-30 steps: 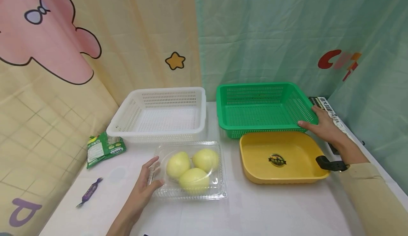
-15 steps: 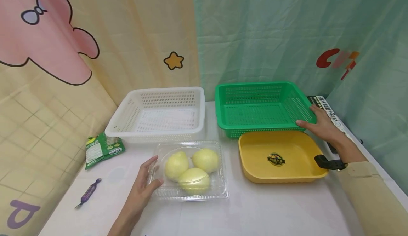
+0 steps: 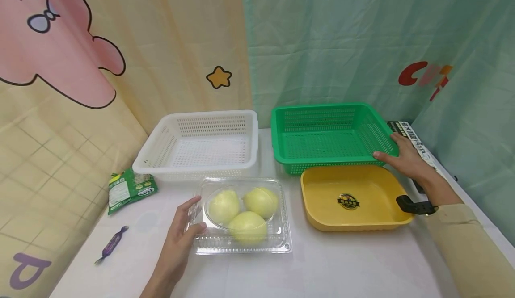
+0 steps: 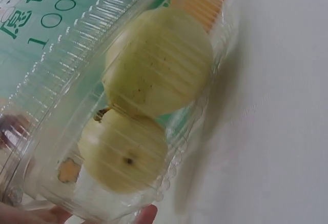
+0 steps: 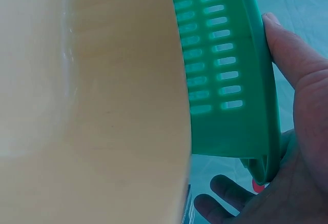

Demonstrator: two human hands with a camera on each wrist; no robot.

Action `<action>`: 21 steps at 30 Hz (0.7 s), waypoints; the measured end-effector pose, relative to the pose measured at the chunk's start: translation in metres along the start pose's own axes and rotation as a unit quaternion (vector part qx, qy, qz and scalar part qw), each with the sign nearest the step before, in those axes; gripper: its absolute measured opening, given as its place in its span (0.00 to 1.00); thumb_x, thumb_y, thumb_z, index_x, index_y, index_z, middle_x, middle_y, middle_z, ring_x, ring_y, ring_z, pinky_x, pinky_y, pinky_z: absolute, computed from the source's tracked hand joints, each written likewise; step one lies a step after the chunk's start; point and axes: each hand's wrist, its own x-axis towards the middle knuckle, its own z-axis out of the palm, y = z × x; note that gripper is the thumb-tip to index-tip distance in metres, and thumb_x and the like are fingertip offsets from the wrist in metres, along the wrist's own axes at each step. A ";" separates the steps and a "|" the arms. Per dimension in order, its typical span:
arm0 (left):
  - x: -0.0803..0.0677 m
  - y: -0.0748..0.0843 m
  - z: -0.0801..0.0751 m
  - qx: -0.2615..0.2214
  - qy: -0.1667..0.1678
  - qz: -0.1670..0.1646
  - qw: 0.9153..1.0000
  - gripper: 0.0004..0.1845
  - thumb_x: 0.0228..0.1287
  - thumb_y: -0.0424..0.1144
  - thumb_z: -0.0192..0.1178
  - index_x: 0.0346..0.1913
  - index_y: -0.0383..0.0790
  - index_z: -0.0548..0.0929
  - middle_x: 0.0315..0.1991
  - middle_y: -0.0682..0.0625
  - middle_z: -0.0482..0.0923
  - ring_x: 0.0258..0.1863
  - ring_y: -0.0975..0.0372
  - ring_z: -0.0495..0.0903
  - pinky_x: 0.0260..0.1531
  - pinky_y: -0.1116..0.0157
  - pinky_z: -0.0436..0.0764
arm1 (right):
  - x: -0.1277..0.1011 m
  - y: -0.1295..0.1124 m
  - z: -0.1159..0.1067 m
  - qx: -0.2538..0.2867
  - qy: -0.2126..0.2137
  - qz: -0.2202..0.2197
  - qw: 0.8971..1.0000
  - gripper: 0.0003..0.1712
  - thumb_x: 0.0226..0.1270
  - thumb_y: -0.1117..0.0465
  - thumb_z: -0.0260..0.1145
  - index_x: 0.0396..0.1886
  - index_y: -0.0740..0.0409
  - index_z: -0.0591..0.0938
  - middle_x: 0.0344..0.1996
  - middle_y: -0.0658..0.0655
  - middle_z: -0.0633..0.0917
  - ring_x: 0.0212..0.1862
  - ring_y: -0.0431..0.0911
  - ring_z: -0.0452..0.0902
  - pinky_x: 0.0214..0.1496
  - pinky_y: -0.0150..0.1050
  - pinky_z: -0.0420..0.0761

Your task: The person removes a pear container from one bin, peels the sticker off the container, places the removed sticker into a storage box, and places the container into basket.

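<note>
A clear plastic clamshell box holds three pale yellow-green, round pear-like fruits. My left hand grips the box's left end, thumb on the near side and fingers on the far side. In the left wrist view two fruits show through the ridged wall, with fingertips at the box's lower end. My right hand holds the right front corner of a green perforated basket; its thumb lies against the rim, while other fingers are below the corner.
An oval-cornered yellow tub stands right in front of the green basket. A white basket is at the back left. Farther left lie a green snack packet and a purple-wrapped candy. A pasta box lies beyond my right hand.
The clear box has shifted and turned slightly with my left hand, its near right corner going rightward; the fruits inside moved a little right. My right hand stays at the green basket.
</note>
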 end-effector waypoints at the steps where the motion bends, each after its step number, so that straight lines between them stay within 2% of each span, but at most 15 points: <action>1: 0.000 0.001 0.001 -0.007 0.004 -0.003 1.000 0.33 0.62 0.29 0.51 0.69 0.53 0.59 0.77 0.50 0.40 0.76 0.47 0.37 0.69 0.37 0.44 | 0.000 0.000 0.000 0.000 0.000 0.000 1.000 0.57 0.65 0.38 0.55 0.73 0.67 0.35 0.72 0.74 0.33 0.70 0.74 0.34 0.63 0.75 0.48; 4: -0.001 0.006 0.005 -0.032 0.011 -0.009 0.999 0.32 0.62 0.28 0.48 0.68 0.52 0.60 0.77 0.52 0.39 0.76 0.50 0.37 0.70 0.41 0.49 | -0.001 -0.001 0.000 0.002 -0.001 0.000 1.000 0.57 0.65 0.38 0.55 0.73 0.68 0.35 0.72 0.74 0.32 0.70 0.75 0.34 0.63 0.75 0.48; 7: -0.003 0.009 0.008 -0.048 0.017 -0.015 0.999 0.31 0.62 0.27 0.47 0.69 0.50 0.60 0.77 0.53 0.40 0.76 0.52 0.39 0.68 0.55 0.61 | -0.002 -0.002 0.000 0.003 -0.001 -0.003 1.000 0.57 0.65 0.39 0.55 0.73 0.68 0.35 0.71 0.75 0.33 0.70 0.75 0.34 0.63 0.75 0.48; 9: -0.004 0.012 0.009 -0.053 0.025 -0.021 0.998 0.31 0.62 0.27 0.47 0.68 0.49 0.61 0.76 0.54 0.42 0.75 0.53 0.42 0.61 0.66 0.68 | -0.003 -0.003 0.000 0.003 -0.001 -0.003 1.000 0.57 0.65 0.39 0.55 0.73 0.69 0.35 0.71 0.75 0.33 0.70 0.75 0.34 0.63 0.75 0.48; 11: -0.004 0.013 0.009 -0.059 0.031 -0.024 0.998 0.30 0.63 0.27 0.47 0.68 0.48 0.62 0.76 0.54 0.44 0.74 0.53 0.45 0.53 0.72 0.74 | -0.003 -0.003 0.000 0.003 -0.001 -0.003 1.000 0.57 0.65 0.39 0.55 0.73 0.69 0.35 0.71 0.75 0.33 0.70 0.75 0.35 0.63 0.75 0.48; 13: -0.005 0.015 0.009 -0.067 0.035 -0.025 0.997 0.29 0.63 0.27 0.46 0.68 0.47 0.62 0.76 0.53 0.44 0.74 0.53 0.47 0.50 0.72 0.77 | -0.003 -0.003 -0.001 0.003 -0.002 -0.001 1.000 0.57 0.65 0.39 0.55 0.73 0.68 0.35 0.71 0.75 0.32 0.70 0.75 0.34 0.63 0.75 0.48; 18: -0.006 0.022 0.006 -0.098 0.040 -0.027 0.994 0.28 0.64 0.26 0.44 0.67 0.45 0.62 0.75 0.52 0.44 0.73 0.52 0.47 0.49 0.64 0.81 | -0.002 -0.003 -0.001 0.002 -0.003 -0.002 1.000 0.57 0.65 0.38 0.55 0.73 0.68 0.35 0.72 0.74 0.32 0.70 0.75 0.34 0.63 0.75 0.48; 21: -0.005 0.030 0.003 -0.120 0.037 -0.028 0.992 0.28 0.66 0.27 0.44 0.68 0.46 0.61 0.73 0.52 0.46 0.69 0.54 0.55 0.49 0.62 0.81 | -0.001 -0.002 -0.001 0.001 0.001 -0.007 1.000 0.57 0.65 0.39 0.55 0.73 0.69 0.35 0.72 0.75 0.33 0.70 0.75 0.34 0.63 0.75 0.48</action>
